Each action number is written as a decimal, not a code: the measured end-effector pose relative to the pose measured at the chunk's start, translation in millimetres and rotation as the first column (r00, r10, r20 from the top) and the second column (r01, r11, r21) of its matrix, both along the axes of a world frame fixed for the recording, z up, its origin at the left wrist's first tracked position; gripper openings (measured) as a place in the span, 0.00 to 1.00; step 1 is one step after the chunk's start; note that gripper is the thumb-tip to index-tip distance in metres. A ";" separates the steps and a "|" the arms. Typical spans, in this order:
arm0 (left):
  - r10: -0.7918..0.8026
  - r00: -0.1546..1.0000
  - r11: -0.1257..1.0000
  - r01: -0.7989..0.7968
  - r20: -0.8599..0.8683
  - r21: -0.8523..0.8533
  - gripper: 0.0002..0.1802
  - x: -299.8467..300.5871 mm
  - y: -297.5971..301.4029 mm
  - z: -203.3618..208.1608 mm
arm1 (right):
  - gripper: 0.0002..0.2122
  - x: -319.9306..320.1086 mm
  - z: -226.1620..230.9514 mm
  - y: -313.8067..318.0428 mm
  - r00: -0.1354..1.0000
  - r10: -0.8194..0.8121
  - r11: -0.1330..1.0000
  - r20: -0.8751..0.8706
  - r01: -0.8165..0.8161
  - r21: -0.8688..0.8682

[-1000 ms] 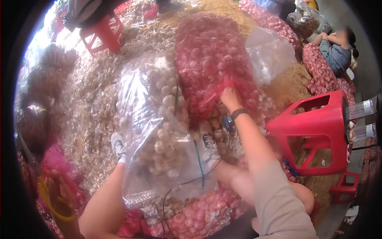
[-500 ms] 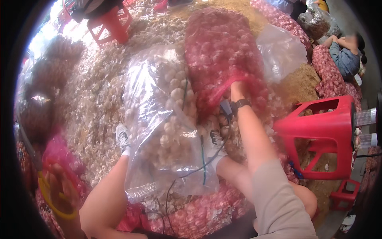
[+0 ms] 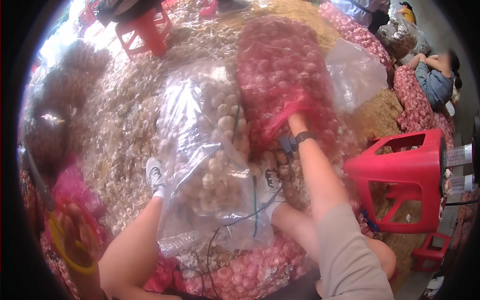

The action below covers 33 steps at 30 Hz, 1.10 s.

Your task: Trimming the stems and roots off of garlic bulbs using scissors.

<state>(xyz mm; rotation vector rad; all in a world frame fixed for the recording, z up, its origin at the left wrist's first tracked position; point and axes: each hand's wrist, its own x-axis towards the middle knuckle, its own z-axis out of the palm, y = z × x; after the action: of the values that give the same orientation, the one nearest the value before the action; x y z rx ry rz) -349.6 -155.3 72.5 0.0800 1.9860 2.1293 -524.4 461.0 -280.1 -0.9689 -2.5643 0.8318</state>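
My right hand [image 3: 296,121] reaches into the gathered mouth of a red mesh bag [image 3: 280,55] packed with garlic bulbs. Mesh covers its fingers, so their grip is hidden. A dark band [image 3: 304,136] circles that wrist, with a small grey-blue block [image 3: 286,144] beside it. At the lower left, blurred, my left hand [image 3: 77,231] has its fingers curled at the yellow loop handle of shears [image 3: 56,235], whose long grey part runs up and away. Between my feet lies a clear plastic bag [image 3: 185,120] holding pale garlic bulbs.
A red plastic stool [image 3: 405,150] stands at the right, another red stool [image 3: 145,37] at the far left. Garlic skins [image 3: 120,135] cover the floor. A dark cable [image 3: 245,217] crosses the clear bag. A seated person [image 3: 434,77] is at the far right by mesh bags.
The view has tilted slightly, so the scene sits lower. My right hand remains in the mesh bag's mouth, angled a little further left. My left hand keeps its place at the yellow handle.
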 end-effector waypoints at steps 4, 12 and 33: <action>0.046 0.999 0.999 -0.046 0.004 0.029 0.17 0.5 5.7 -3.9 | 0.21 -4.1 -14.7 -34.6 0.996 0.073 0.996 -0.043 -0.071 0.055; 0.066 0.998 0.990 -0.067 0.010 0.121 0.18 -1.3 -10.1 -19.9 | 0.19 17.4 -24.7 -31.8 0.980 0.158 0.971 -0.123 -0.131 0.201; -0.087 0.996 0.993 0.089 -0.028 0.077 0.17 -83.1 205.0 13.3 | 0.15 84.0 -47.1 -60.2 0.874 0.420 0.788 -0.245 -0.218 0.575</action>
<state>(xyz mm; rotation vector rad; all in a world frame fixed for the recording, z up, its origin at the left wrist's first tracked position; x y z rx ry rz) -432.7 49.7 85.8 0.2044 1.8756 2.1601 -440.5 400.8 -327.3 -0.1766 -2.4397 0.2797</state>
